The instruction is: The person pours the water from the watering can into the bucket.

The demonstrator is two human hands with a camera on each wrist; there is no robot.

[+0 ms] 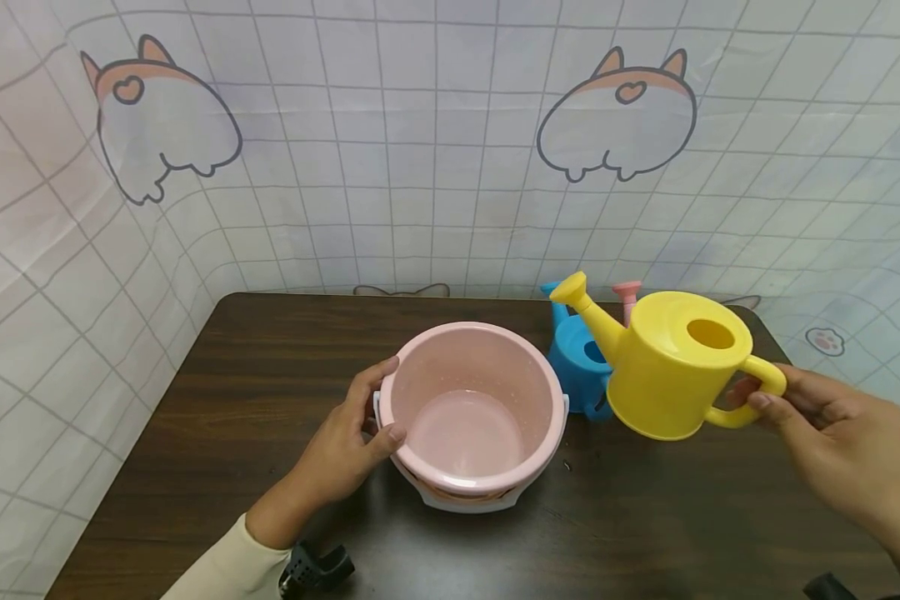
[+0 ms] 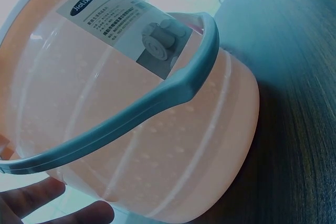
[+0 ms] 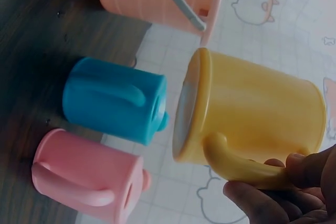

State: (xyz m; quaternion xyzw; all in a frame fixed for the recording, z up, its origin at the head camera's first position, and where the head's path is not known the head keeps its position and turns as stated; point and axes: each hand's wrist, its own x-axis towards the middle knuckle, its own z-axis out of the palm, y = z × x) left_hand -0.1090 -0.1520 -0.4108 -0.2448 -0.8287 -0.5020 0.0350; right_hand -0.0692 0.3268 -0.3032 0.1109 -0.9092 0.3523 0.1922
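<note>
The yellow watering can (image 1: 667,392) is held raised at the right of the scene, off the table (image 1: 217,450). The right hand (image 1: 851,442) pinches its handle between thumb and fingers. The left hand (image 1: 341,446) grips the left rim of the pink bucket (image 1: 471,483), thumb over the edge and fingers outside. The hands are well apart.

Edges: the table's far edge meets the patterned sheet (image 1: 435,208), which also rises at left and right. Tabletop extends from the bucket to the left edge, and also lies on the near side of the raised can. On the can's left, room is limited by the blue watering can (image 1: 570,358), standing just beside the bucket; contact between those two cannot be determined. The pink watering can (image 3: 86,177) stands near the blue one, to its right, mostly hidden in the head view.

Orientation: the yellow can's body is roughly upright, top opening upward. Its long axis, spout to handle, runs from far left to near right; the spout points left, far and upward.
</note>
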